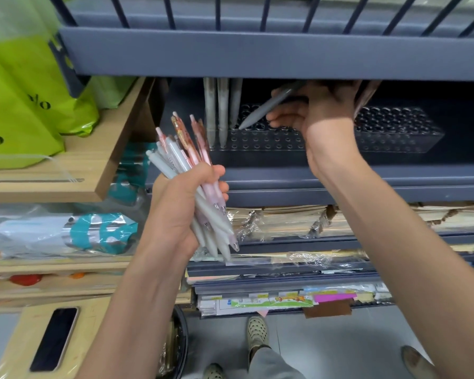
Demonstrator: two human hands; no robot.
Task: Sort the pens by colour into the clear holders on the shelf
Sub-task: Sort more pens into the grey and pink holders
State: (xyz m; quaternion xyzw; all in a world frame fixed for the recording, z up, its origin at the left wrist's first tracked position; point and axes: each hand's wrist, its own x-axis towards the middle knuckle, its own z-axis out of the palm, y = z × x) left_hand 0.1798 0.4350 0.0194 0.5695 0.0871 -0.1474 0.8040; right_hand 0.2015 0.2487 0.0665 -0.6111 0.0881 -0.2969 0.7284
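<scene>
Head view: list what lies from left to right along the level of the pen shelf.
Green bags → bunch of pens → three standing grey pens → tilted grey pen → right hand → clear holder.

Bright, even light is falling from above on the pens [181, 149] in the left hand [179, 207]. The shelf [257, 53] is casting deep shadow over the holders [394, 132] and the right hand [322, 112] gripping a grey pen [268, 105]. Green bags [19, 105] are blurring at the left edge; wide-angle distortion is bending shelf lines; plastic wrap [309, 259] is glinting.
</scene>
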